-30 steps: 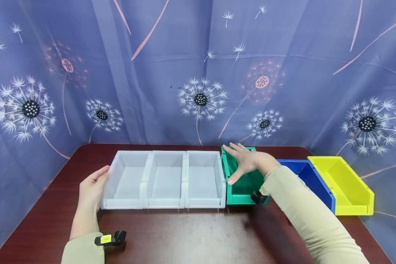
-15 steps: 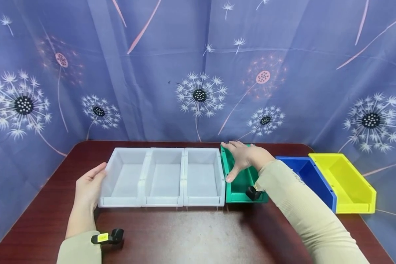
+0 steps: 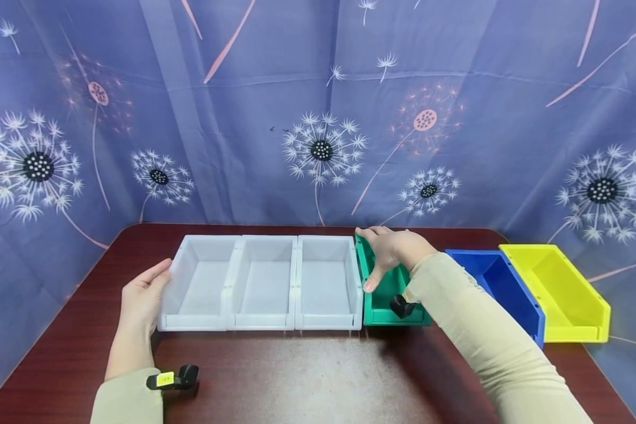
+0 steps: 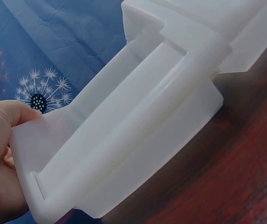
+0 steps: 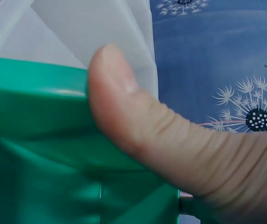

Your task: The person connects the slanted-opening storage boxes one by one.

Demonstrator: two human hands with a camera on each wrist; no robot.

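Three white plastic storage bins stand side by side in the head view: the left white bin [image 3: 204,285], the middle white bin [image 3: 265,285] and the right white bin [image 3: 325,285]. A green bin [image 3: 381,316] adjoins them on the right. My left hand [image 3: 142,303] touches the left white bin's outer wall, its fingertips near the rim. Over the green bin lies my right hand [image 3: 394,253], fingers spread toward the far end of its left wall. In the right wrist view, the thumb [image 5: 119,98] presses that wall's rim. The other right fingers are hidden there.
A blue bin [image 3: 495,277] and a yellow bin [image 3: 556,288] stand at the right, apart from the green one and angled. My right forearm crosses in front of the blue bin. The dark red table [image 3: 297,383] ends at a patterned blue curtain [image 3: 233,147].
The head view has shifted slightly. My right wrist has moved a little left over the green bin. The bins keep their order, and my left hand stays against the left white bin.
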